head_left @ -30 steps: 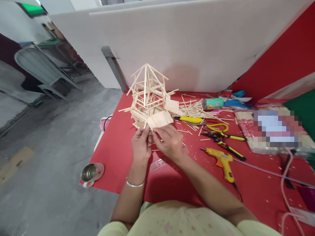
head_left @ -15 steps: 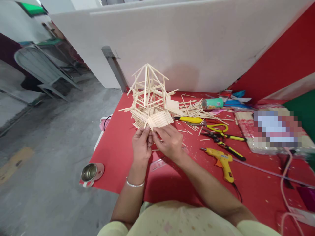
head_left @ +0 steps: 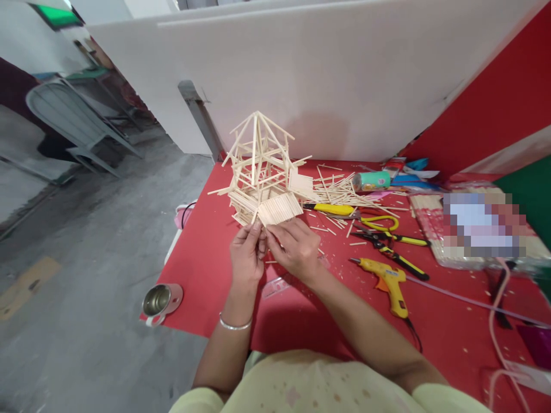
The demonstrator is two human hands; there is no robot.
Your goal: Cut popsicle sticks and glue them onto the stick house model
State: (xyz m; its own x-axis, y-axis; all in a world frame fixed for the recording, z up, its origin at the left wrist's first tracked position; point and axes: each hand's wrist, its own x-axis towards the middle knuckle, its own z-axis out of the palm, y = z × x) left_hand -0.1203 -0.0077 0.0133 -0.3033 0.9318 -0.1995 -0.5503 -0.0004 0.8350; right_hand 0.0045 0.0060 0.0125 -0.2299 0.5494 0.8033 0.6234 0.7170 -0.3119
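A house-like model made of thin wooden sticks [head_left: 257, 166] stands upright on the red tabletop, with an open, pointed roof frame. A slatted stick panel [head_left: 280, 209] slopes outward at its front. My left hand [head_left: 248, 249] is closed, thumb and fingers pinched at the model's front corner, just left of the panel. Close beside it, my right hand [head_left: 297, 248] has its fingers bent and pinched at the panel's lower edge. The fingertips of both hands nearly meet, and they hide whatever small part lies between them.
Loose sticks [head_left: 340, 192] lie behind yellow-handled scissors [head_left: 381, 221], pliers [head_left: 394, 255] and a yellow glue gun [head_left: 390, 284] with its cord. A metal mug [head_left: 161, 304] stands at the left table edge. A clear ruler [head_left: 276, 287] lies near my wrists. A white partition [head_left: 301, 74] rises behind.
Almost nothing differs. Both hands stay pinched at the model's front corner, with only a very slight shift of the hands and the view.
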